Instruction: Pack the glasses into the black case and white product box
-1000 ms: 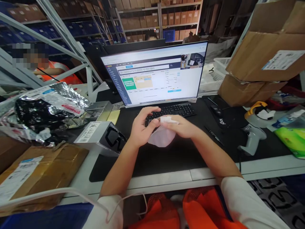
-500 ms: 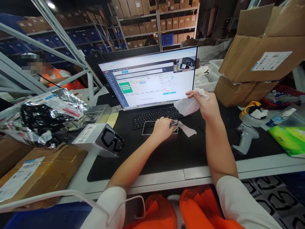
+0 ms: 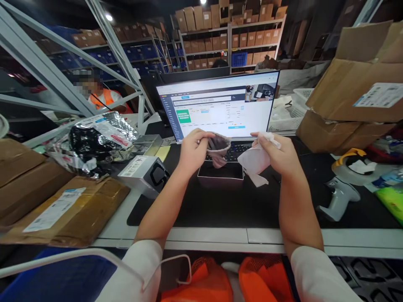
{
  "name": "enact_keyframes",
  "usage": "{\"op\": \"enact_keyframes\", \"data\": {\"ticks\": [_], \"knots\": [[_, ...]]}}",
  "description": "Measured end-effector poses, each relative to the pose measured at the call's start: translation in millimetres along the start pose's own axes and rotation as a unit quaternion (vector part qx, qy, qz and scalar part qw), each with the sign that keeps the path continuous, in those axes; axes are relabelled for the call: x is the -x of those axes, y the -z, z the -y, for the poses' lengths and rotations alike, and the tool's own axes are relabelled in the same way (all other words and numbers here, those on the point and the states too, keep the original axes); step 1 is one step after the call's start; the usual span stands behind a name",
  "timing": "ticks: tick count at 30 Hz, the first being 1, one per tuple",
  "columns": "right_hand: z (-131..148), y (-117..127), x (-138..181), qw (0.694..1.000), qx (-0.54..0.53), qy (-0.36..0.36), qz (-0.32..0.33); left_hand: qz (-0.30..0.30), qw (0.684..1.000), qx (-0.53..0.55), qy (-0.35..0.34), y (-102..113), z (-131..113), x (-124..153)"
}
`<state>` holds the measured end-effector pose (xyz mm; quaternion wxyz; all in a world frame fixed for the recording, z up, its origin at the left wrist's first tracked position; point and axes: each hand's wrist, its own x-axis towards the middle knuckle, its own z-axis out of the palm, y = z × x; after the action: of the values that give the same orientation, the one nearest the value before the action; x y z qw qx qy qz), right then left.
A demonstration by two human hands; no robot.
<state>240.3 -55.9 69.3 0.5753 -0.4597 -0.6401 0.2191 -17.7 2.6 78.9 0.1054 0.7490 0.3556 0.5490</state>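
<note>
My left hand (image 3: 195, 152) is closed, pinching a grey goggle-like piece (image 3: 219, 144) with a pale curved rim, held up in front of the keyboard. Thin white wrapping paper (image 3: 255, 161) hangs crumpled from my right hand (image 3: 277, 152), which is closed on its upper edge. Below my left hand, a dark open box (image 3: 221, 171) with a white edge rests on the black mat (image 3: 217, 205). To the left stands a grey-white box (image 3: 143, 174) printed with black goggles.
A monitor (image 3: 217, 107) rises behind the keyboard (image 3: 241, 150). Cardboard parcels (image 3: 72, 207) and silver-black bags (image 3: 100, 136) crowd the left. At right are a handheld scanner (image 3: 340, 197), a tape dispenser (image 3: 354, 165) and stacked cartons (image 3: 349, 92). A co-worker (image 3: 110, 97) sits at far left.
My left hand has lifted the grey goggle-like piece up and left from beside the dark box. My right hand has lowered slightly with the white paper, now apart from the piece. The view has shifted.
</note>
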Motion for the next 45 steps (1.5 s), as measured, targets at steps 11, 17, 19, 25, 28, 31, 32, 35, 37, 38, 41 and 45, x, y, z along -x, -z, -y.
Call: {"op": "enact_keyframes", "data": {"ticks": [11, 17, 19, 25, 28, 31, 32, 35, 37, 38, 41, 45], "knots": [[39, -51, 29, 0.945, 0.069, 0.094, 0.307, 0.066, 0.997, -0.039, 0.032, 37, -9, 50], [38, -77, 31, 0.912, 0.176, 0.111, 0.354, 0.135, 0.99, -0.039, 0.015, 34, 2, 50], [35, -77, 30, 0.906, 0.21, 0.099, 0.354, 0.125, 0.99, -0.061, 0.002, 34, 7, 50], [33, -69, 29, 0.899, 0.259, 0.075, 0.344, 0.152, 0.982, -0.109, 0.0, 30, 12, 50], [33, -62, 26, 0.915, 0.191, 0.056, 0.351, 0.197, 0.977, -0.062, 0.05, 28, 12, 48], [32, -41, 23, 0.941, 0.101, 0.018, 0.322, 0.215, 0.972, 0.004, 0.093, 28, 17, 46], [33, -32, 23, 0.952, 0.076, 0.002, 0.295, 0.22, 0.97, 0.025, 0.1, 28, 19, 46], [36, -8, 25, 0.99, -0.045, 0.006, 0.136, 0.253, 0.956, 0.097, 0.113, 26, 26, 47], [38, -5, 25, 0.985, -0.167, 0.04, -0.028, 0.273, 0.945, 0.131, 0.125, 23, 26, 49], [39, -9, 24, 0.968, -0.219, 0.049, -0.109, 0.283, 0.94, 0.139, 0.13, 21, 24, 50], [36, -38, 20, 0.919, -0.306, 0.033, -0.248, 0.317, 0.927, 0.155, 0.128, 16, 15, 52], [21, -78, 11, 0.933, -0.28, 0.025, -0.224, 0.337, 0.905, 0.236, 0.109, 16, 5, 52]]}}
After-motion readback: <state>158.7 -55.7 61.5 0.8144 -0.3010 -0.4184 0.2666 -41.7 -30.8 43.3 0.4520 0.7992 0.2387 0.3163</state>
